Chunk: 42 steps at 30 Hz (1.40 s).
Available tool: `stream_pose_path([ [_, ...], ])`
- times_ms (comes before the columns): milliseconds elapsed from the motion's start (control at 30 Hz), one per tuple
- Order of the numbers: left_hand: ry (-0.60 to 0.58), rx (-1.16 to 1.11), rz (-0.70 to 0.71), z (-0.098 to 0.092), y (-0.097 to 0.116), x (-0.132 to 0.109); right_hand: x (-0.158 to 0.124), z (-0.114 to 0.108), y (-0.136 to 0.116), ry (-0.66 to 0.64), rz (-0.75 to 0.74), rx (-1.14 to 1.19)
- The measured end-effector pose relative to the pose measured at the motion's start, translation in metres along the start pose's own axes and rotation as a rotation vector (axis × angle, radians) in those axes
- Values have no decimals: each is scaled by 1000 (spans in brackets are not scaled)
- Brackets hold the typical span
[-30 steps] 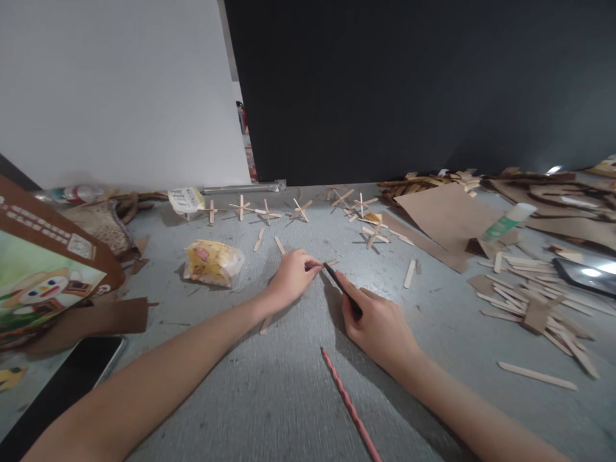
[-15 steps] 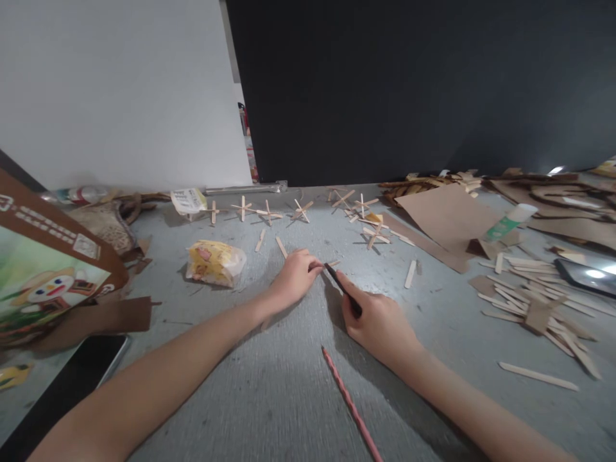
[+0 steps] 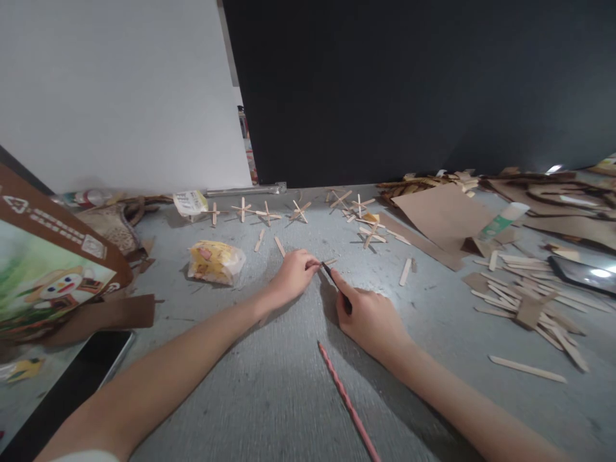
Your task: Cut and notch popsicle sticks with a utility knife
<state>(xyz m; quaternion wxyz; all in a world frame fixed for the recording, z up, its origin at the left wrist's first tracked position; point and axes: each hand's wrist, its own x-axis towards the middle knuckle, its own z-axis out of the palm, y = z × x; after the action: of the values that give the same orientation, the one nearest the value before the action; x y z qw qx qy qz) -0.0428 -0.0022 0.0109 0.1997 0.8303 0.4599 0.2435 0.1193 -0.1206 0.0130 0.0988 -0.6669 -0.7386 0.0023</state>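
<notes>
Two panels, one black [image 3: 409,90] & one white [image 3: 110,96], stand at the back; in front is the grey worktop [image 3: 231,391]. L edge: brown printed bag [image 3: 52,256], w/ a dark phone [image 3: 72,385] nr the L forearm; far R-of-centre, a brown sheet [image 3: 436,218]. The R hand [image 3: 370,321] has its grip wrapped round a slim black tool [image 3: 330,274], index finger laid along it; can't tell if it's a blade or a pen. The L hand [image 3: 293,276] has its grip pinched, apparently on a thin wood stick [image 3: 331,261], which lies btwn the hands at the tool's tip, mostly hidden. Main risk, IMO: tip skids off & catches the L fingertips, bc they're right beside it & the stick's narrow. Stick could also twist or split if pressed hard w/ so little held. Pink rod [image 3: 349,404] lies loose nr the R forearm; a careless drop of that arm might roll it. Crossed-stick pieces [image 3: 300,210] at the back, well apart from both hands, look easily knocked if a hand reaches over.
</notes>
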Motion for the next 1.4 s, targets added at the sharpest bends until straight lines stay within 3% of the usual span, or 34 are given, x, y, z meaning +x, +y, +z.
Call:
stream_pose_path([
  [600, 19, -66, -72, 1, -1, 0, 13, -4, 0, -28, -4, -7],
  [900, 22, -81, -97, 3, 2, -1, -1, 0, 2, 10, -13, 3],
  [1400, 28, -78, -81, 8, -1, 1, 1, -2, 0, -19, -6, -38],
])
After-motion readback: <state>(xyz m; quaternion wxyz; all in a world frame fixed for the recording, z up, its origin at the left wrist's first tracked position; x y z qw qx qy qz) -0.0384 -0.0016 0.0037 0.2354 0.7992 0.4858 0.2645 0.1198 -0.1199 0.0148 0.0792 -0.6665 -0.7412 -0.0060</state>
